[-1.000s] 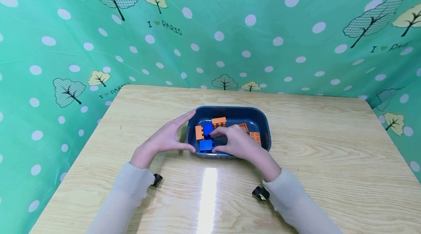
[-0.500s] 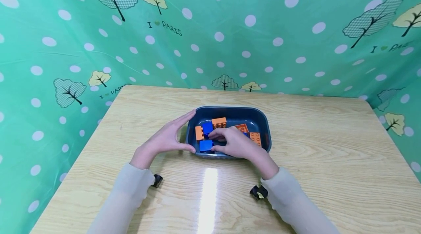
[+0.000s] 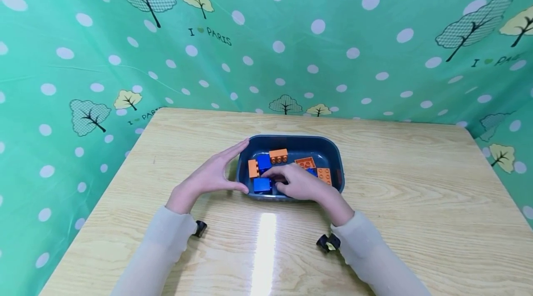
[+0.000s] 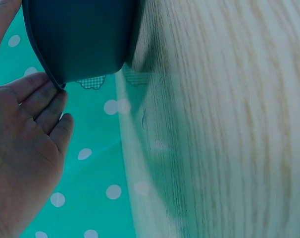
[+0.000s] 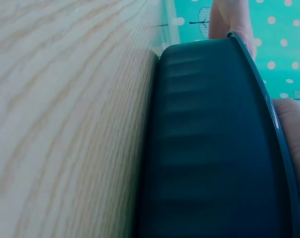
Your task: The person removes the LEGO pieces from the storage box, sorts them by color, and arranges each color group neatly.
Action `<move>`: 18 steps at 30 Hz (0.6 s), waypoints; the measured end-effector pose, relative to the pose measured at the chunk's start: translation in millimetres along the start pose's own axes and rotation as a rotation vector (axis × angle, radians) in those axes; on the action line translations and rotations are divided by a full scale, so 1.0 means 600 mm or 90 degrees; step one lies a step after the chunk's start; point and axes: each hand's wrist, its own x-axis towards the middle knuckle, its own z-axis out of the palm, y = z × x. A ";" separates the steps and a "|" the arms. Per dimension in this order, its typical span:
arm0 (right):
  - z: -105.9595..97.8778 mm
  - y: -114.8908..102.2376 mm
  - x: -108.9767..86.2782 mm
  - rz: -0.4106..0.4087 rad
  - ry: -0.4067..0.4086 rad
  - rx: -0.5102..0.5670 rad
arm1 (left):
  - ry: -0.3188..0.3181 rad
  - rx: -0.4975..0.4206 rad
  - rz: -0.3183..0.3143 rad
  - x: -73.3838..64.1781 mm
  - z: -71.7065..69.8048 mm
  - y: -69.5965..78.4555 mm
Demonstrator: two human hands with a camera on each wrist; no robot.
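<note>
A dark blue plastic bin stands on the table with orange and blue toy building bricks inside. My left hand spans the bin's left end, thumb at the front corner and fingers at the back one. In the left wrist view its fingertips lie against the rim. My right hand reaches into the bin. Its index fingertip is at the back edge of the front blue brick, and its thumb stands a little right of that brick. Behind lies another blue brick, beside an orange brick.
Another orange brick lies near the bin's back wall. At its right end are an orange brick lying open side up, a studded orange brick and a partly hidden blue brick. A green dotted curtain hangs behind the wooden table.
My right thumb has drawn back from the front blue brick, while the index finger has shifted left behind it. More of the bricks at the right end shows. My left hand stays put.
</note>
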 end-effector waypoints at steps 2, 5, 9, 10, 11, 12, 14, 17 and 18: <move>-0.001 0.002 -0.002 -0.007 -0.006 0.010 | -0.001 0.003 0.000 0.001 0.000 0.001; -0.002 0.004 -0.004 -0.017 -0.013 0.027 | -0.004 0.002 -0.005 0.002 0.001 0.002; -0.001 0.006 -0.008 -0.032 -0.017 0.043 | -0.008 -0.002 -0.012 0.000 0.001 0.004; -0.001 0.007 -0.008 -0.036 -0.016 0.044 | -0.008 -0.001 -0.010 -0.001 0.001 0.004; -0.001 0.007 -0.008 -0.039 -0.017 0.046 | -0.007 0.000 -0.011 -0.001 0.001 0.004; -0.001 0.008 -0.008 -0.042 -0.017 0.046 | -0.007 0.000 -0.011 -0.001 0.001 0.005; -0.001 0.008 -0.008 -0.046 -0.017 0.048 | -0.006 0.001 -0.010 -0.002 0.000 0.005; -0.002 0.007 -0.007 -0.053 -0.016 0.050 | -0.003 0.002 -0.010 -0.002 -0.001 0.007; -0.003 0.007 -0.008 -0.055 -0.015 0.051 | -0.002 0.002 -0.008 -0.002 -0.001 0.007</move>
